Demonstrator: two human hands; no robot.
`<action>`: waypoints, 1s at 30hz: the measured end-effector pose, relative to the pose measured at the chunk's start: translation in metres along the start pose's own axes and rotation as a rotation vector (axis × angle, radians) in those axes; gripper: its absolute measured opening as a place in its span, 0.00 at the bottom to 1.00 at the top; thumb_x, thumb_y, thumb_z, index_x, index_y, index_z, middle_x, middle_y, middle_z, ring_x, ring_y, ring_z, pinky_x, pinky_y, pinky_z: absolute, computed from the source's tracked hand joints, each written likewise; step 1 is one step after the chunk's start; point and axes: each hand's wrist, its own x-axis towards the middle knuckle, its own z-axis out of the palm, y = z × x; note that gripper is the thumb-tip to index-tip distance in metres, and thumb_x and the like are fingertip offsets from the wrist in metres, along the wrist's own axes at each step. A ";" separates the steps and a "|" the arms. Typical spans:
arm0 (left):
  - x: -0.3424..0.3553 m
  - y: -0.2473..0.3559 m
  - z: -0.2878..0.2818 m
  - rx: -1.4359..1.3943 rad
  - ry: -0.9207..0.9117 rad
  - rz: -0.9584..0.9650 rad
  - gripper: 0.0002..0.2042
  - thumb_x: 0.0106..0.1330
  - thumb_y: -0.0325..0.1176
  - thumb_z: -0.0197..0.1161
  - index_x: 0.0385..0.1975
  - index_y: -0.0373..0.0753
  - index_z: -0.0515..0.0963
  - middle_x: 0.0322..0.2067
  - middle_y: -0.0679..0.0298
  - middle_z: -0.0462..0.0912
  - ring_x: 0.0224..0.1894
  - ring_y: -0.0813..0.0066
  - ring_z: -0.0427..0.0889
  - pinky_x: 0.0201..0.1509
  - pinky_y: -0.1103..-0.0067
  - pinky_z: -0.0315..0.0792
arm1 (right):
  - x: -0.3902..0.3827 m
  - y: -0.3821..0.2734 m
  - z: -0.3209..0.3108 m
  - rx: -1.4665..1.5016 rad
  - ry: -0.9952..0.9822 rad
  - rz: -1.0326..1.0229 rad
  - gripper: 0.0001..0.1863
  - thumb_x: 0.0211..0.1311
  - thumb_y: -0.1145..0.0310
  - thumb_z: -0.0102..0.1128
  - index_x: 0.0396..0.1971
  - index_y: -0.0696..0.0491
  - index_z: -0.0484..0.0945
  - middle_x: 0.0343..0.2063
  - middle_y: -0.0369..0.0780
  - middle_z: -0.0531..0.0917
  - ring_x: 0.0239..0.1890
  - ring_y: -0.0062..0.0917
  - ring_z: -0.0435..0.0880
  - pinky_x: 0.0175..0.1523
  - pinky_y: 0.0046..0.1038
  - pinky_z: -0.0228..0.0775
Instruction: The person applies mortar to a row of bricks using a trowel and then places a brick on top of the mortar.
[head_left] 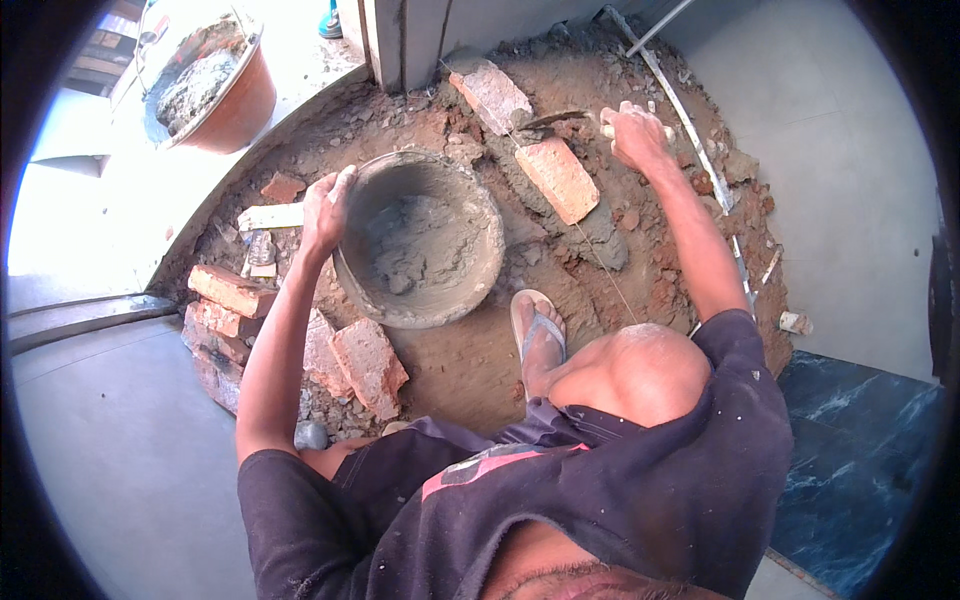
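Note:
My left hand (328, 208) grips the left rim of a round tub (466, 291) holding wet grey mortar (415, 245). My right hand (636, 135) is closed on the wooden handle of a trowel (555, 119), whose blade lies beside two orange bricks (556, 180) (490, 96) bedded in grey mortar along a taut string (603, 268). The blade sits near the gap between those bricks. My bent knee (640, 370) and sandalled foot (535, 335) are below the bricks, to the right of the tub.
Loose bricks (230, 292) and broken pieces (365, 365) lie in rubble left of the tub. An orange bucket (240, 105) of mortar stands on the upper-left ledge. White pipes (680, 120) run along the rubble's right edge, beside grey floor (840, 180) and dark blue tiles (850, 450).

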 end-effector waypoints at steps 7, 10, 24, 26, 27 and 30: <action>0.013 -0.023 0.000 0.074 0.005 0.021 0.22 0.73 0.49 0.56 0.30 0.32 0.79 0.22 0.66 0.75 0.29 0.81 0.69 0.35 0.75 0.67 | 0.009 0.002 0.033 0.083 0.056 0.145 0.15 0.59 0.74 0.55 0.47 0.45 0.78 0.43 0.49 0.78 0.48 0.46 0.82 0.50 0.48 0.74; 0.007 -0.007 0.005 0.082 0.011 -0.019 0.23 0.73 0.49 0.56 0.28 0.32 0.78 0.21 0.66 0.74 0.29 0.81 0.68 0.35 0.75 0.66 | 0.008 0.008 0.055 0.132 0.031 0.134 0.15 0.59 0.75 0.55 0.46 0.45 0.77 0.43 0.49 0.78 0.48 0.47 0.81 0.50 0.49 0.73; 0.003 -0.005 0.002 0.070 0.012 -0.027 0.22 0.73 0.48 0.56 0.33 0.30 0.80 0.23 0.67 0.77 0.29 0.80 0.70 0.36 0.75 0.68 | -0.011 0.022 0.016 0.059 -0.022 -0.009 0.17 0.58 0.77 0.55 0.47 0.44 0.76 0.43 0.47 0.76 0.51 0.45 0.79 0.52 0.48 0.73; 0.004 -0.010 -0.001 0.024 -0.011 -0.039 0.22 0.73 0.47 0.56 0.34 0.30 0.81 0.24 0.67 0.79 0.29 0.79 0.71 0.37 0.75 0.68 | -0.002 0.014 0.020 0.120 -0.003 0.024 0.17 0.58 0.77 0.54 0.47 0.44 0.76 0.42 0.47 0.77 0.50 0.46 0.79 0.52 0.48 0.73; 0.005 -0.010 0.002 -0.005 -0.007 -0.020 0.22 0.73 0.47 0.56 0.34 0.30 0.81 0.24 0.67 0.79 0.29 0.80 0.71 0.37 0.76 0.68 | 0.003 0.011 0.022 0.150 0.008 0.042 0.17 0.59 0.77 0.54 0.47 0.44 0.76 0.42 0.47 0.77 0.50 0.46 0.79 0.52 0.48 0.73; 0.007 -0.013 0.006 -0.061 -0.001 0.025 0.21 0.73 0.47 0.56 0.34 0.30 0.81 0.25 0.68 0.78 0.30 0.81 0.71 0.37 0.77 0.68 | 0.006 0.009 0.038 0.089 0.058 -0.037 0.15 0.61 0.76 0.52 0.47 0.45 0.76 0.41 0.48 0.77 0.49 0.47 0.79 0.51 0.48 0.73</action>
